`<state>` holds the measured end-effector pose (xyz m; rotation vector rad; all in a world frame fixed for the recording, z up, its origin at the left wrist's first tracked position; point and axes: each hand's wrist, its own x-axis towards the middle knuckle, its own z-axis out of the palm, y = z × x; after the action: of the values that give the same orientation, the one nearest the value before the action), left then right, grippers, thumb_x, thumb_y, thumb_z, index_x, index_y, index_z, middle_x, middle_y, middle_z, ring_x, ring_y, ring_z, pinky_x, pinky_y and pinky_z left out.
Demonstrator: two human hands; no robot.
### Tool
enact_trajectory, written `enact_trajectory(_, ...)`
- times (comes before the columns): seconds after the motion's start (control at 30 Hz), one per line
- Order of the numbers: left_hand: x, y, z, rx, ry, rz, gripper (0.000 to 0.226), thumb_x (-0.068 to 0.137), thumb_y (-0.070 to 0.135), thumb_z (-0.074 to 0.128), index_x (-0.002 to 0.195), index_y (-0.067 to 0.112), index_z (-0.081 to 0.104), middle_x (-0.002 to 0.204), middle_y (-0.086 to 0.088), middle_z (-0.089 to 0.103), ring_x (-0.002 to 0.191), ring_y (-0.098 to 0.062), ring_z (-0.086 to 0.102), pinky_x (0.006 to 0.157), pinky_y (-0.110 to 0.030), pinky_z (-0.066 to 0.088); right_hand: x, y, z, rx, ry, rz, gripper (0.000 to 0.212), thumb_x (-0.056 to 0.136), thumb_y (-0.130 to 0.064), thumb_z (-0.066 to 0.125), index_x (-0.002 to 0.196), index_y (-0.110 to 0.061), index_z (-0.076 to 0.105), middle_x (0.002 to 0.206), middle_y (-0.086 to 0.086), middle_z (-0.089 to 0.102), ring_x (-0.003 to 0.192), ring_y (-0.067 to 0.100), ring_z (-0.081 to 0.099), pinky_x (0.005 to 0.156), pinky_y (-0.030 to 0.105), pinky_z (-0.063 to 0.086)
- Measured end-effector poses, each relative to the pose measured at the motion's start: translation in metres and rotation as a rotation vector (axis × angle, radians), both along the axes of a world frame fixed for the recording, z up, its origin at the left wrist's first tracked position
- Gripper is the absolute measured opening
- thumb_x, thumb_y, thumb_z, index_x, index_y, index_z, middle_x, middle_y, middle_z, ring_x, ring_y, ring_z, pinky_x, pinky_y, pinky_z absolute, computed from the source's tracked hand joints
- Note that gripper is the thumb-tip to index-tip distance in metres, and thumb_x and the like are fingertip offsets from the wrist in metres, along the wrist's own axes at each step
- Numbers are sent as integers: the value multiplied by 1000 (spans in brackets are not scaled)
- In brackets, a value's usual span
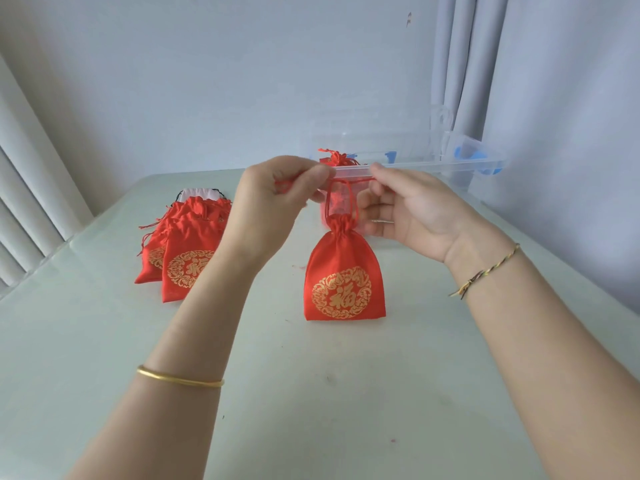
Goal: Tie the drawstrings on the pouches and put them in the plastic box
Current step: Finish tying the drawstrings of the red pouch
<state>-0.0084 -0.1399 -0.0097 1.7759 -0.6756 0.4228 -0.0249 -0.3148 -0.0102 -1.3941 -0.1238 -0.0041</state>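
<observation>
Head view, left to right: a pile of red pouches [180,251] with loose cords lies on the counter [104,341]. Next comes the left hand [277,195], its fingers [320,173] pinched on one end of the red drawstring [341,199], and the right hand [408,209] pinches the other end. My worry is that the thin, slick cord slips from either pinch as the knot is drawn, letting the neck loosen. The pouch [343,282], red satin with a gold roundel and a cinched neck, hangs between the hands with its bottom edge at the counter, in front of the clear plastic box [450,164], which already holds a tied pouch [334,159].
</observation>
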Motion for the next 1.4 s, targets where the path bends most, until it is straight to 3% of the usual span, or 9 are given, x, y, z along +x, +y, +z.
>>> enact_trajectory(0.23, 15, 10, -9, 160, 140, 132, 43, 98, 40, 34, 82, 16, 66, 80, 4, 70, 71, -9, 62, 59, -11, 42, 5, -9, -3, 152, 123, -102, 42, 90, -39, 53, 53, -20, 42, 56, -3, 58, 48, 10, 57, 44, 16, 39)
enact_trajectory(0.4, 17, 12, -15, 187, 185, 229, 64, 98, 47, 28, 60, 13, 66, 85, 2, 71, 84, -10, 63, 76, -32, 46, 8, -6, -9, 492, 180, -1, 51, 92, -37, 50, 44, -19, 45, 73, 2, 63, 53, 10, 58, 42, 16, 39)
enact_trajectory(0.5, 16, 11, -13, -64, 325, 76, 65, 100, 42, 26, 47, 12, 52, 87, 0, 74, 86, -10, 66, 76, -28, 46, 7, -3, -12, 619, 187, 39, 51, 94, -35, 45, 46, -17, 44, 78, 4, 71, 57, 10, 66, 42, 15, 44)
enact_trajectory(0.63, 17, 5, -13, -576, 534, -306, 60, 101, 42, 21, 49, 15, 35, 85, -10, 73, 100, -19, 67, 89, -34, 48, 8, 3, -16, 473, 208, -79, 40, 94, -38, 45, 59, -20, 40, 47, -6, 53, 42, 8, 56, 37, 14, 41)
enact_trajectory(0.8, 10, -7, -10, -839, 603, -338, 59, 99, 44, 28, 49, 13, 32, 47, 0, 29, 41, -16, 38, 63, -34, 56, 10, 4, -19, 249, 174, -114, 39, 95, -36, 45, 61, -20, 37, 38, -7, 37, 32, 9, 36, 36, 14, 29)
enact_trajectory(0.93, 7, -7, -8, -631, 595, -243, 53, 99, 43, 32, 54, 15, 31, 48, 2, 29, 42, -13, 29, 47, -25, 45, 9, 3, -18, 99, 156, -162, 38, 94, -32, 49, 61, -18, 39, 36, -6, 38, 30, 10, 34, 36, 14, 28)
enact_trajectory(1.17, -3, -7, -3, 75, 492, -242, 25, 89, 22, 59, 90, -2, 66, 72, -6, 50, 56, -7, 45, 59, -20, 47, -3, 7, 3, 60, -64, -155, 36, 95, -31, 48, 62, -15, 45, 60, 3, 66, 37, 9, 45, 37, 15, 29)
enact_trajectory(1.3, -8, -10, -2, 195, 434, -225, 11, 84, 14, 66, 73, 11, 66, 58, 3, 52, 52, -8, 46, 54, -16, 44, -7, 15, 5, -26, -158, -158, 35, 94, -30, 50, 64, -12, 54, 72, 5, 62, 39, 8, 45, 36, 17, 28)
enact_trajectory(1.4, -7, -11, -2, 150, 441, -212, 14, 86, 12, 63, 83, -2, 63, 57, 2, 50, 50, -8, 45, 52, -16, 44, -5, 15, 2, -44, -90, -153, 40, 96, -40, 41, 77, -9, 58, 74, 7, 62, 39, 11, 46, 37, 19, 30)
